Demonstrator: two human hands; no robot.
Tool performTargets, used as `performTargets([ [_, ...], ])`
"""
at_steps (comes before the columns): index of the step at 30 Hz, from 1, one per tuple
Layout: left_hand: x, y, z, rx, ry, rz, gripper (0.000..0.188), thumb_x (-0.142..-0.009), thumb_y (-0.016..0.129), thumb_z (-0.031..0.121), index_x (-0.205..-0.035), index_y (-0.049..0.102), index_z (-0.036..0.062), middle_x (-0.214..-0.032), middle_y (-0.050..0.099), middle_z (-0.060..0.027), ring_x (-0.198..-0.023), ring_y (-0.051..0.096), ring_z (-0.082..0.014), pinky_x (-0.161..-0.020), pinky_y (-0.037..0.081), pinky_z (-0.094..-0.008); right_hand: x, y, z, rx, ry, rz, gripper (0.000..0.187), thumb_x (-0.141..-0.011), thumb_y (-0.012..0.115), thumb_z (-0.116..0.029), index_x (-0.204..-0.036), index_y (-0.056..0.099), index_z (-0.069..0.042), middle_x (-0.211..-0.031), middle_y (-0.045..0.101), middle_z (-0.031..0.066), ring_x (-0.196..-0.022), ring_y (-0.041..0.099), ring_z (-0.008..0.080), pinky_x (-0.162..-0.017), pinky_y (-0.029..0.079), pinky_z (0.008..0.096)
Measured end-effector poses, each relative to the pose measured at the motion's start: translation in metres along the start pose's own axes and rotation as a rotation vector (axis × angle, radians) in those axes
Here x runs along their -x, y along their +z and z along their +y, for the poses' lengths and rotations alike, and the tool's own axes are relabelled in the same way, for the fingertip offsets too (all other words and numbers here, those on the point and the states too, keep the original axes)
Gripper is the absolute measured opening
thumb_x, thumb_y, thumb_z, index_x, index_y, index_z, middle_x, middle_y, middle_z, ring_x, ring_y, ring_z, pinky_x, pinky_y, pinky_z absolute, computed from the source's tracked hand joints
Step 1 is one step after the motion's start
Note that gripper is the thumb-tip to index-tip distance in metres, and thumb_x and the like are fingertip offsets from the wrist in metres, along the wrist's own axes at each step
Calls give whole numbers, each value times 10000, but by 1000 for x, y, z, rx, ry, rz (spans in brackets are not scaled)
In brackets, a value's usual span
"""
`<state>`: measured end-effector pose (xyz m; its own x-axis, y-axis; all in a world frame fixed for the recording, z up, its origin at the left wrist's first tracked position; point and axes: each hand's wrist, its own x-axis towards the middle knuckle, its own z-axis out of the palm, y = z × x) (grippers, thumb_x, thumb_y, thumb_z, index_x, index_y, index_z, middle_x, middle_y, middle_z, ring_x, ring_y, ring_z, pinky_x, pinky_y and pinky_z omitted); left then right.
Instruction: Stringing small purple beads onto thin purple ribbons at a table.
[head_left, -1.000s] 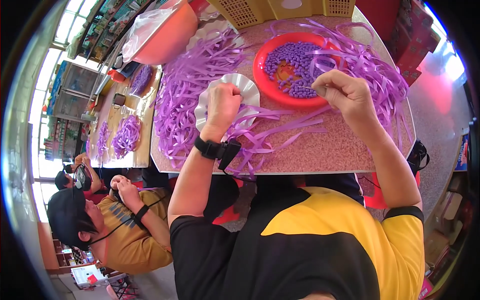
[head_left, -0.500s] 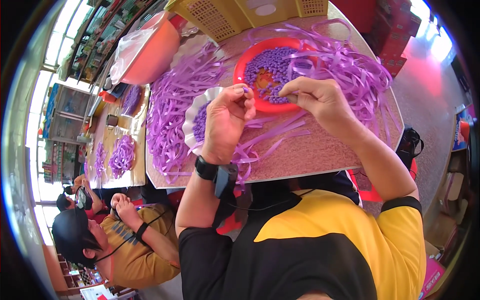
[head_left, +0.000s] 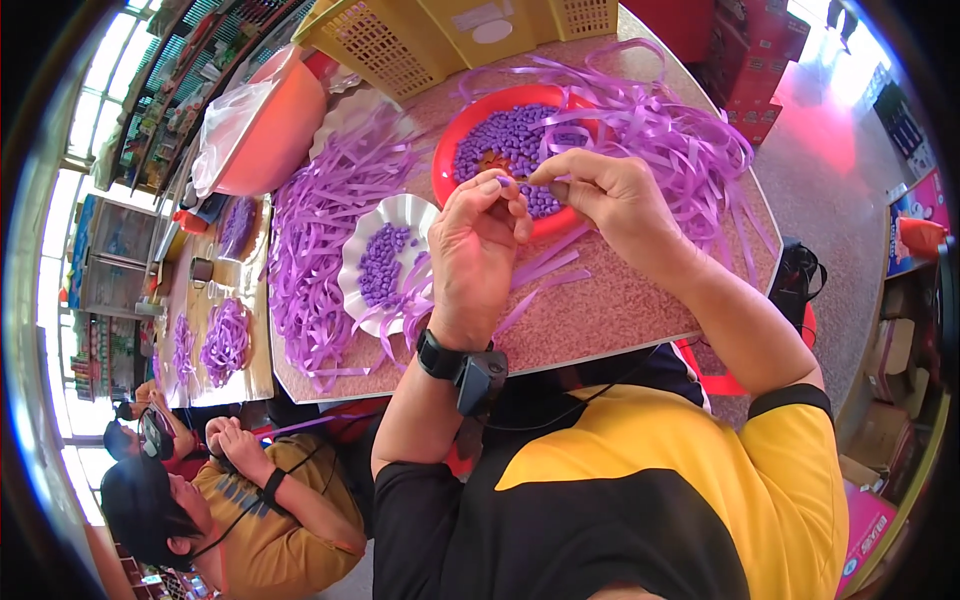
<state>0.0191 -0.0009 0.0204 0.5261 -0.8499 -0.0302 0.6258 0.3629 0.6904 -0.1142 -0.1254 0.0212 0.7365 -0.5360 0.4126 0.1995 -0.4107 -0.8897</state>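
Observation:
My left hand (head_left: pixel 478 255) is raised over the near edge of the red plate, its thumb and fingers pinching a small purple bead (head_left: pixel 503 181). Close to its right, my right hand (head_left: pixel 625 205) pinches a thin needle-like piece whose tip points at the bead; the fingers hide most of it. Many purple beads lie in the red plate (head_left: pixel 446 128) beyond both hands. To the left, a white fluted dish (head_left: pixel 352 282) holds more such beads. Purple ribbons (head_left: pixel 335 215) are heaped on the left of the table, and another ribbon pile (head_left: pixel 685 130) covers the far right.
A yellow crate (head_left: pixel 385 50) stands at the table's far edge, with an orange basin (head_left: pixel 275 130) left of it. At a wooden table (head_left: pixel 258 345) on the left, a person in a brown shirt (head_left: pixel 290 515) works with a ribbon. Red boxes (head_left: pixel 755 85) are stacked at far right.
The view has shifted, so the table sits further left. My left hand has come closer to the right hand, uncovering more of the white dish. Both hands keep their pinch.

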Motion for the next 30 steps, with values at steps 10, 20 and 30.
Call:
performTargets([
  [10, -1, -2, -5, -31, 55, 29, 165, -924, 600, 66, -1056, 627, -30, -890, 642, -91, -783, 623, -184, -612, 501, -319, -1, 1, 3, 24, 28, -15, 163, -915, 599, 42, -1036, 703, 9, -851, 656, -9, -793, 562, 38, -700, 476, 207],
  [20, 5, 3, -9, -74, 89, 32, 162, -916, 616, 40, -1065, 624, -25, -895, 660, -104, -768, 639, -187, -597, 513, -314, 1, -1, -4, 62, 117, -33, 146, -917, 610, 20, -1044, 680, -3, -806, 631, -7, -762, 541, 37, -669, 459, 215],
  [30, 19, 26, -12, -548, -107, 74, 141, -883, 662, 18, -1016, 660, -30, -854, 669, -80, -697, 634, -136, -587, 538, -303, -2, -3, -1, -55, -84, 116, 187, -934, 612, -33, -1110, 674, -34, -807, 618, -47, -692, 513, 37, -613, 426, 215],
])
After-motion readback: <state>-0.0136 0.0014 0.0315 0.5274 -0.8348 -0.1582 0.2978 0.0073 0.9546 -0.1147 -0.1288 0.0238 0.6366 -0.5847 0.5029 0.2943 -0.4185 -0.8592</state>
